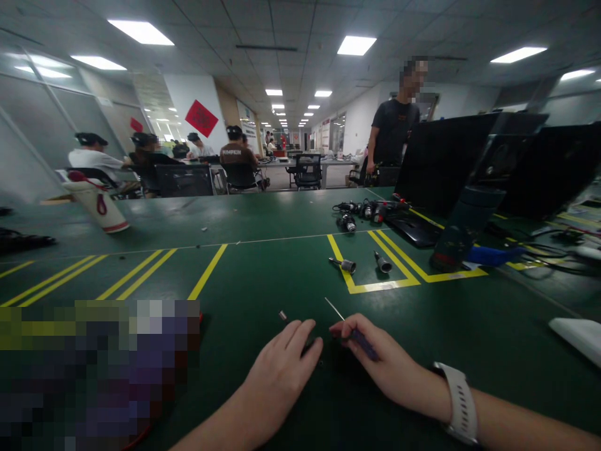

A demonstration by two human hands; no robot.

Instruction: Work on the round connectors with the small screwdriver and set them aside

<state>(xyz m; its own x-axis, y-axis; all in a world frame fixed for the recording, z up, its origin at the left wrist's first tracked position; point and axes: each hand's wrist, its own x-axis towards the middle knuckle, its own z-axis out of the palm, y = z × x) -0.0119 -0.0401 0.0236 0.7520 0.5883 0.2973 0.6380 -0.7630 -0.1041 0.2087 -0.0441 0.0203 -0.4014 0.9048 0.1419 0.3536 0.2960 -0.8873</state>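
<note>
My right hand [369, 344] is closed around a screwdriver [364, 344] with a purple handle. Its thin metal shaft points up and to the left. My left hand [284, 360] is closed on a small dark cylindrical part [282, 316] with a shiny metal end; most of it is hidden under the fingers. A tiny dark piece [321, 363] lies on the table by my left thumb. Beyond my hands are two metal connectors with dark stems: one connector [347, 266] lies across a yellow tape line, another connector [384, 263] sits inside the taped area.
The green table [263, 269] carries yellow tape lines. Several dark connectors [347, 222] lie farther back beside a black phone-like slab [413, 228]. A dark bottle [464, 228] and monitors stand right; a white cup [101, 203] stands left. A blurred-out object [98, 376] fills the near left.
</note>
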